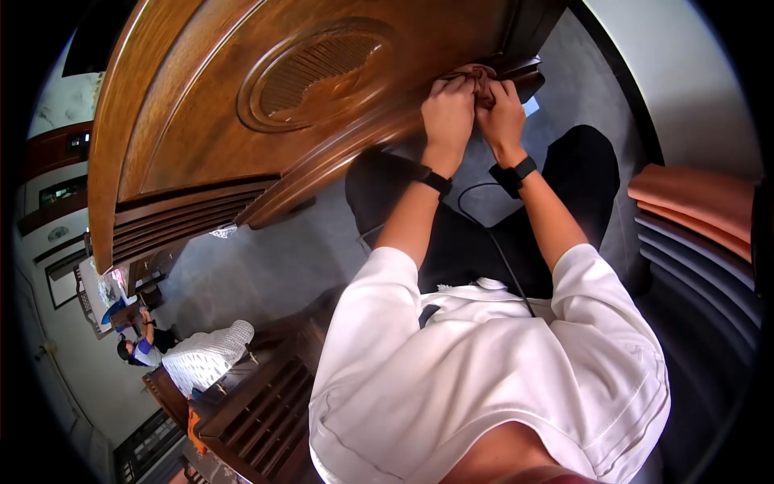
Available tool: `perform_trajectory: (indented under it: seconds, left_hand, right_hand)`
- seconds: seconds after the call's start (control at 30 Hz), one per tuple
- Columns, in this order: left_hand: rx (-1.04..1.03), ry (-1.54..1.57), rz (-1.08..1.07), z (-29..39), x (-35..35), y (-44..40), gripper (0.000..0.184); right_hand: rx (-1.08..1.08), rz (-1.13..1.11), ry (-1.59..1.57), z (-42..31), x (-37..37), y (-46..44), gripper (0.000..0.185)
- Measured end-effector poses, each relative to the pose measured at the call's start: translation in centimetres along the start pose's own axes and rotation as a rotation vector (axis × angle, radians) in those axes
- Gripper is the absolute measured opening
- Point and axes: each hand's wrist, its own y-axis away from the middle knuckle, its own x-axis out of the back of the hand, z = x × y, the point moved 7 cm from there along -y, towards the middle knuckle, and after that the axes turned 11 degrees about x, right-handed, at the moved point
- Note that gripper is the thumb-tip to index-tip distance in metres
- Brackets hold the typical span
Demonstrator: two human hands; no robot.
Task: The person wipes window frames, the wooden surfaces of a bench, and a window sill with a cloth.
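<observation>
A brown cloth (481,74) is bunched between my two hands at the lower edge of a large carved wooden piece (201,89). My left hand (449,113) has its fingers curled on the cloth, close against the wood. Beside it, my right hand (501,115) grips the cloth's other side with bent fingers. Both wrists wear black bands. An oval ribbed carving (322,73) stands out on the polished brown surface, to the left of my hands.
Folded orange cloths (693,206) and grey cloths (697,262) are stacked at the right. A slatted wooden chair (262,411) stands lower left. Farther off at the left, another person (145,348) is near a table. My bent knees are under my arms; a black cable hangs between them.
</observation>
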Motion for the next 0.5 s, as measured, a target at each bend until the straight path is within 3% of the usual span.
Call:
perform_trajectory:
  seconds: [0.1, 0.17, 0.5]
  left_hand:
    - [0.052, 0.057, -0.051, -1.7, -1.0, 0.8, 0.007]
    - [0.078, 0.101, -0.025, -2.8, -0.6, 1.5, 0.008]
    - [0.299, -0.105, -0.172, -8.8, 5.1, 3.7, 0.012]
  right_hand:
    - [0.012, -0.145, 0.049, 0.0, -1.2, 1.4, 0.021]
    - [0.05, -0.121, 0.022, -0.3, -1.7, 2.1, 0.022]
    - [0.206, -0.317, -0.078, -6.7, -6.1, 4.0, 0.022]
